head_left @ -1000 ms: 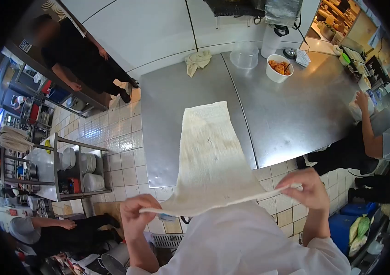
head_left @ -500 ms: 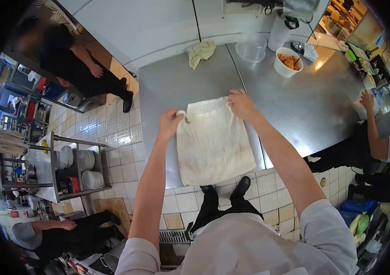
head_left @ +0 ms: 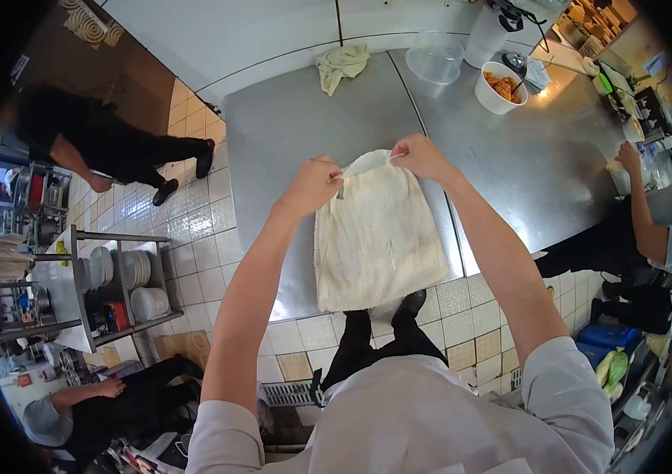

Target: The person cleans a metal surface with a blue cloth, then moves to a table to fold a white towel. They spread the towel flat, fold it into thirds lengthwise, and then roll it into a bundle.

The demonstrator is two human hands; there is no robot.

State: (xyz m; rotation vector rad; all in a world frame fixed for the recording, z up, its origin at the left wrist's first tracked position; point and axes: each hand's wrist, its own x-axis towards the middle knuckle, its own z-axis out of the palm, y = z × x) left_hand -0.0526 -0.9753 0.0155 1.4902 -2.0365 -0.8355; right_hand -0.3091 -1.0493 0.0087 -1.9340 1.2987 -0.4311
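Note:
A cream-coloured cloth towel point(head_left: 379, 237) hangs over the front edge of the steel table point(head_left: 288, 134), its lower part spread out toward me. My left hand point(head_left: 316, 186) pinches its upper left corner. At the upper right corner, my right hand point(head_left: 423, 158) grips the edge between thumb and fingers. Between the two hands the top edge sags open in a curve, and the inner side of the fabric shows there. Faint brownish stains mark the cloth.
At the back lie a crumpled rag point(head_left: 342, 65), a clear plastic tub point(head_left: 435, 57) and a white bucket of orange food point(head_left: 500, 87). A shelf rack with plates point(head_left: 137, 268) stands left. One person point(head_left: 99, 142) walks at left; others are at lower left and right.
Both hands have come closer together, my left hand moving right, so the towel's top edge has narrowed and bowed. The person at the left has stepped further left.

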